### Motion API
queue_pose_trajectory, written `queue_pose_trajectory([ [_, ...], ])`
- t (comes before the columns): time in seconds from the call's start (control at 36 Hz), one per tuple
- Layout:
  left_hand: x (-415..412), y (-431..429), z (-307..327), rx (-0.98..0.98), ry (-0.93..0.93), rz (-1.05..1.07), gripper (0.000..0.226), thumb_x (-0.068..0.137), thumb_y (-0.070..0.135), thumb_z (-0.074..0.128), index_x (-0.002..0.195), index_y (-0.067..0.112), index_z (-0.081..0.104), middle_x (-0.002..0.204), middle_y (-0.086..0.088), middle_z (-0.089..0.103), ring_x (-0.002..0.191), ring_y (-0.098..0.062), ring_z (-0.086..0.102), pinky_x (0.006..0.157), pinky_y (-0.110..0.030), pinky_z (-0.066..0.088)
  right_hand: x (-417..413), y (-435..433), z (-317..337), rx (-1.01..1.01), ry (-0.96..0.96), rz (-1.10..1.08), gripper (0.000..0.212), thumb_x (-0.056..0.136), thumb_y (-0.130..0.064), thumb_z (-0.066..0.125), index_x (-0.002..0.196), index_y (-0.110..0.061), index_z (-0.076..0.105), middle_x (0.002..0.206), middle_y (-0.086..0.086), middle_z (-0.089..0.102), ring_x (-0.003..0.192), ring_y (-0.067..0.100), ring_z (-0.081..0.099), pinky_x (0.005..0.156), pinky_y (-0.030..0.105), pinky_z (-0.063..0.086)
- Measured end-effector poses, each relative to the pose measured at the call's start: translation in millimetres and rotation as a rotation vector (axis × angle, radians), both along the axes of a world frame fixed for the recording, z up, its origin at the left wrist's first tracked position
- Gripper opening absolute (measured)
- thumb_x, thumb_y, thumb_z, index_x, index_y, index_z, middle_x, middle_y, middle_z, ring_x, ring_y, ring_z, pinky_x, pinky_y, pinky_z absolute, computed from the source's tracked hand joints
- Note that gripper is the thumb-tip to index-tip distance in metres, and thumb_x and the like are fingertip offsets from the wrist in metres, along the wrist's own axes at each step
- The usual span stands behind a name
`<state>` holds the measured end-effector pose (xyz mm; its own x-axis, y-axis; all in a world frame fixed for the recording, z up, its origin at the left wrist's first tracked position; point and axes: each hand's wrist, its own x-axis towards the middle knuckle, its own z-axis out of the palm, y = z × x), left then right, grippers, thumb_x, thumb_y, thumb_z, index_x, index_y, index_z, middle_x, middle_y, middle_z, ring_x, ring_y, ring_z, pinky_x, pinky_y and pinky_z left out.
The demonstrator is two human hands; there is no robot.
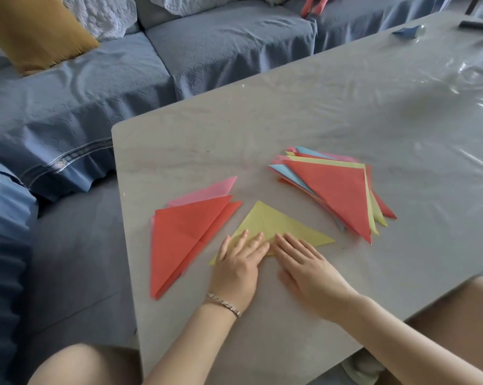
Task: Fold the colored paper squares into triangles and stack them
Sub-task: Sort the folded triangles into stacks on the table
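Observation:
A yellow paper triangle (273, 223) lies flat on the grey table (262, 134) in front of me. My left hand (239, 262) and my right hand (304, 262) rest side by side on its near edge, fingers spread and pressing down. Left of it sits a small pile of folded triangles (179, 240), red on top with pink beneath. To the right lies a bigger stack of folded triangles (340, 190), red on top, with yellow, blue and pink edges showing.
A blue-covered sofa (96, 93) runs along the far and left sides of the table, with a mustard cushion (37, 31). A blue object (408, 31) and a dark item (475, 23) lie at the far right corner. Clear plastic film covers the tabletop.

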<state>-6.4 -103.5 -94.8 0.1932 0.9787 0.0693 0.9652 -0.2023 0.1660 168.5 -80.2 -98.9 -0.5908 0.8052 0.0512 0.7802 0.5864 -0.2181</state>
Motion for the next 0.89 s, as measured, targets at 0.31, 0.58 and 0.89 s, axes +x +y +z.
queue_pose_trajectory([
  [0.31,18.9,-18.6,0.1,-0.23,0.056,0.056,0.07,0.097,0.051,0.007,0.129,0.005,0.049,0.135,-0.008,0.05,0.125,-0.024,0.048,0.1,-0.037,0.023,-2.2,-8.0,2.9,-0.028,-0.176,0.042,0.064,0.095,-0.047,0.018,0.133,-0.005,0.049,0.139,0.01,0.046,0.13,0.023,0.041,0.106,0.031,0.016],
  [0.58,10.3,-28.1,-2.5,-0.216,0.099,0.098,0.067,0.094,0.058,0.008,0.134,0.013,0.036,0.139,-0.002,0.046,0.126,-0.024,0.047,0.099,-0.04,0.024,0.4,-3.3,-2.0,-0.059,-0.209,-0.023,0.075,0.093,-0.054,0.016,0.126,0.002,0.054,0.135,0.017,0.049,0.124,0.026,0.048,0.107,0.03,0.014],
  [0.89,-7.2,-39.8,0.6,-0.271,-0.011,0.198,0.097,0.048,0.073,-0.043,0.13,0.021,-0.033,0.136,0.009,-0.04,0.13,-0.014,-0.035,0.104,-0.027,-0.023,45.9,13.4,-1.5,-0.082,-0.243,-0.206,0.087,0.092,-0.063,0.009,0.132,0.007,0.042,0.141,0.018,0.034,0.13,0.029,0.036,0.109,0.026,0.004],
])
